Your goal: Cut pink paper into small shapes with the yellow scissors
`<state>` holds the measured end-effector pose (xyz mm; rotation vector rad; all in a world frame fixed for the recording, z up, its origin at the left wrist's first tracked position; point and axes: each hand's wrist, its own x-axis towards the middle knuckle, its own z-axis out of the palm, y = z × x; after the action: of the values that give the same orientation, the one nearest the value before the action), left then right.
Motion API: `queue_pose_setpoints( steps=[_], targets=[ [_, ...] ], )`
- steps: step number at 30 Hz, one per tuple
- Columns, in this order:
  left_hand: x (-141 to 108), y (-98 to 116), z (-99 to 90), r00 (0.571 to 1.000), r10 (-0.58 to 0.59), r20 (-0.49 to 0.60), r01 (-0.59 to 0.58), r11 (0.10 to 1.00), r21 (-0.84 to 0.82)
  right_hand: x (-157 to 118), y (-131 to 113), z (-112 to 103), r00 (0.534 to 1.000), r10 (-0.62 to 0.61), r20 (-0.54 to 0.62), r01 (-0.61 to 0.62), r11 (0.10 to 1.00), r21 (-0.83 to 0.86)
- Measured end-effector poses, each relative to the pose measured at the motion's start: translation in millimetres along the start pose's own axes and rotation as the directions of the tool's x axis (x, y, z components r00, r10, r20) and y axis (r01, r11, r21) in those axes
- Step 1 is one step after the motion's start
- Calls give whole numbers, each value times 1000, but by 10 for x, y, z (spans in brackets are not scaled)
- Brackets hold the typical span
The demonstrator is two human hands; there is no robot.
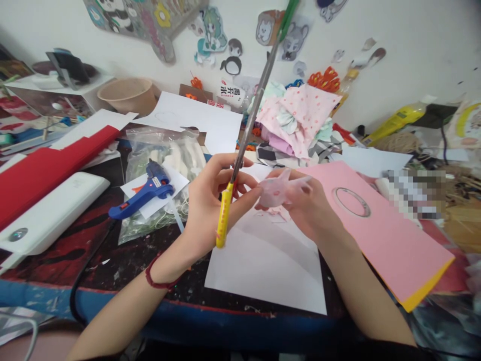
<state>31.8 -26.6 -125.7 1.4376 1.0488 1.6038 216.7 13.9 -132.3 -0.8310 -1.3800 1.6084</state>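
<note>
A small piece of pale pink fabric [276,191] is pinched between my two hands above a white sheet of paper [268,265]. My left hand [210,200] touches its left edge with thumb and fingertips. Yellow-handled scissors [224,215] also hang in my left hand, their long blades pointing up and away. My right hand [310,205] has its fingers closed round the right side of the fabric. Small pink scraps lie on the paper just below my hands.
Left of my hands, a blue glue gun [152,185] rests on a clear plastic bag [131,225]. A white power bank [56,215] lies farther left. Pink card [391,240] with a clear ring [352,202] is at right. Patterned cloths [300,115] are heaped behind.
</note>
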Motion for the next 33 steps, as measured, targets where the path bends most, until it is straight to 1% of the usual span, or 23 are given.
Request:
queue_pose_setpoints(
  steps=[2, 3, 4, 5, 7, 8, 10, 12, 13, 15, 17, 18, 19, 20, 21, 22, 23, 24, 26, 28, 29, 31, 33],
  targets=[
    [11, 0, -16, 1000, 5, 2, -5, 1000, -11, 45, -7, -69, 982, 122, 146, -137, 986, 95],
    [15, -1, -23, 1000, 13, 10, -13, 1000, -19, 72, 5, -103, 962, 174, 210, -201, 973, 113],
    [18, -2, -29, 999, 29, 24, -28, 999, -31, 100, 27, -132, 933, 217, 288, -259, 959, 118],
    [17, -5, -34, 998, 48, 42, -46, 998, -45, 126, 58, -155, 906, 242, 347, -298, 947, 119],
    [7, -14, -41, 995, 68, 73, -64, 997, -50, 161, 132, -183, 844, 268, 464, -347, 933, 92],
    [-2, -21, -44, 994, 64, 85, -62, 998, -34, 170, 167, -190, 817, 251, 520, -348, 933, 96],
    [-21, -36, -48, 994, 61, 92, -63, 998, 14, 175, 219, -197, 805, 209, 556, -311, 946, 95],
    [-30, -51, -53, 994, 65, 90, -70, 996, 56, 172, 236, -200, 838, 174, 517, -262, 960, 101],
    [-29, -55, -56, 994, 71, 86, -76, 995, 63, 169, 233, -199, 864, 161, 477, -238, 966, 105],
    [-15, -54, -60, 996, 74, 52, -78, 995, 65, 159, 209, -183, 927, 112, 357, -157, 982, 100],
    [8, -43, -66, 998, 70, 1, -70, 996, 52, 138, 176, -146, 977, 8, 212, -17, 999, 39],
    [19, -36, -68, 998, 62, -23, -61, 997, 44, 123, 161, -121, 990, -76, 122, 79, 997, -20],
    [28, -29, -71, 998, 53, -36, -52, 998, 35, 105, 150, -93, 983, -182, 27, 184, 978, -98],
    [35, -24, -73, 998, 47, -35, -46, 999, 23, 86, 143, -66, 955, -292, -52, 278, 941, -191],
    [39, -21, -74, 999, 40, -25, -40, 999, 8, 68, 139, -41, 913, -393, -111, 351, 893, -281],
    [40, -19, -74, 1000, 27, -12, -28, 1000, -5, 50, 139, -19, 868, -475, -145, 402, 843, -357],
    [39, -19, -72, 1000, 16, -2, -16, 1000, -14, 35, 141, -1, 832, -532, -157, 434, 801, -413],
    [36, -20, -69, 1000, 4, 3, -4, 1000, -15, 22, 144, 13, 809, -567, -156, 454, 770, -447],
    [28, -21, -57, 1000, -8, -12, 8, 1000, 11, 5, 152, 30, 785, -603, -145, 480, 738, -474],
    [22, -21, -40, 999, 16, -40, -14, 999, 52, -1, 164, 45, 776, -615, -141, 496, 732, -467],
    [18, -21, -31, 998, 31, -50, -28, 997, 67, -1, 172, 53, 781, -607, -147, 496, 746, -445],
    [12, -21, -11, 997, 50, -54, -46, 996, 75, 2, 190, 75, 810, -562, -170, 471, 795, -383],
    [2, -24, 6, 999, 44, -25, -42, 997, 65, 5, 210, 102, 841, -505, -196, 426, 840, -336]
  ],
)
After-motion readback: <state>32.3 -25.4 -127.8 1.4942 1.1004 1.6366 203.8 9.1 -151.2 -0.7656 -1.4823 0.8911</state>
